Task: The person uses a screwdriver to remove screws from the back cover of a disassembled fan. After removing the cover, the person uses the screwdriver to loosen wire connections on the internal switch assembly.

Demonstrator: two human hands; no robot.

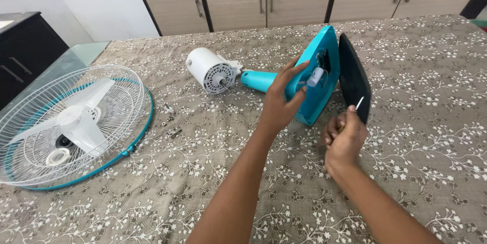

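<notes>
A teal fan base (320,79) stands on its edge on the table, its underside open toward me, with a white part (315,76) inside. My left hand (282,101) grips the base's near rim. A black bottom cover (354,79) leans upright just right of the base. My right hand (344,135) is closed around a thin tool whose white tip (359,103) points up at the cover. A teal neck (257,80) joins the base to a white fan motor (210,70) lying on the cloth.
White fan grilles with a teal rim and white blades (71,122) lie at the left. Small screws (171,120) sit between the grille and the motor. A floral cloth (416,122) covers the table. Beige cabinets (284,3) stand behind.
</notes>
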